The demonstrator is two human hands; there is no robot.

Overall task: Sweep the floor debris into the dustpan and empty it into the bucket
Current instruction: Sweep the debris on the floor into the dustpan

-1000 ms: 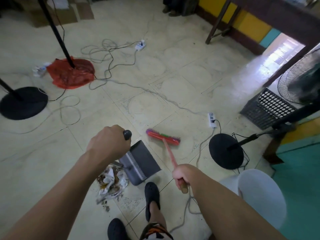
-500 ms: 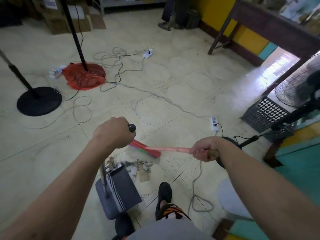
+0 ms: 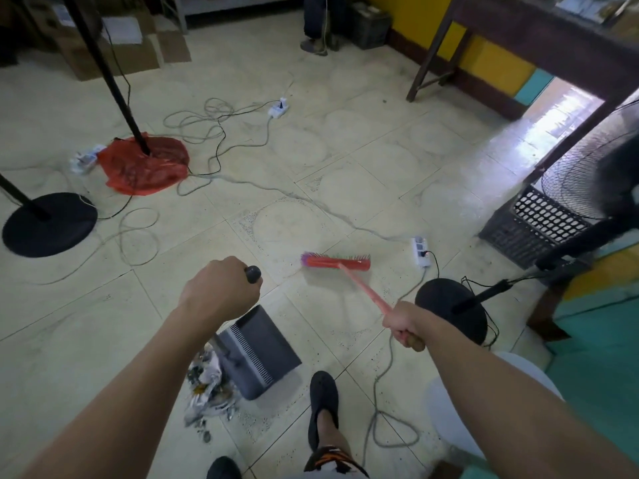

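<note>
The debris (image 3: 207,388) lies in a crumpled pile of paper scraps and small fragments on the floor (image 3: 345,167), touching the left side of the dustpan (image 3: 257,354), just ahead of the person's feet. The dustpan is a dark, long-handled type; from this view its mouth appears turned toward the pile, though the exact tilt cannot be determined.

The left hand (image 3: 219,293) is closed fully around the top grip of the dustpan handle (image 3: 253,274), which keeps the pan steady while standing. The right hand (image 3: 404,328) is closed in a fist around the red broom shaft (image 3: 366,288). The broom head (image 3: 337,261) rests ahead on the floor, well apart from the pile, apparently placed to draw stray particles back toward the pan.

The pale rounded form at lower right is likely the bucket (image 3: 456,420), near the right forearm and within easy reach for emptying.

Hazard: a grey cable (image 3: 383,368) runs between broom and feet, beside a power strip (image 3: 422,252); bristles could snag it.
</note>
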